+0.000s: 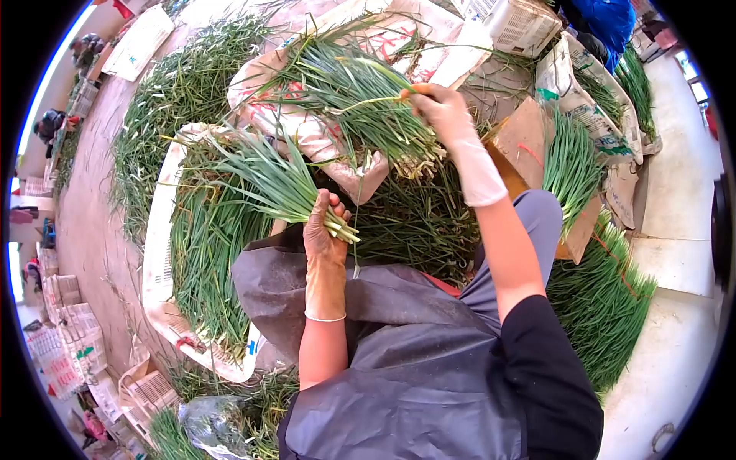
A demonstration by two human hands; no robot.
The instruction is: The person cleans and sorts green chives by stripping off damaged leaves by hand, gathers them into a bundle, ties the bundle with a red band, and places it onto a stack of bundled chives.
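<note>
My left hand (323, 226), in a stained glove, is closed around a bunch of green chives (274, 180). Its pale cut ends point to the lower right, and the leaves fan out to the upper left. Higher up, my right hand (441, 115), in a pale glove, has its fingers pinched on a thin yellowish chive leaf (364, 103). Just beneath it a larger heap of chives (337, 80) lies on a white sack (330, 146) with red marks. Between my knees is a mass of loose chives (414, 222).
To the left stands a white crate (159, 253) full of chives. A cardboard box (521, 142) and stacked chive bundles (606, 307) sit at my right. Loose greens (176, 100) cover the floor at upper left; a person in blue (602, 23) is at upper right.
</note>
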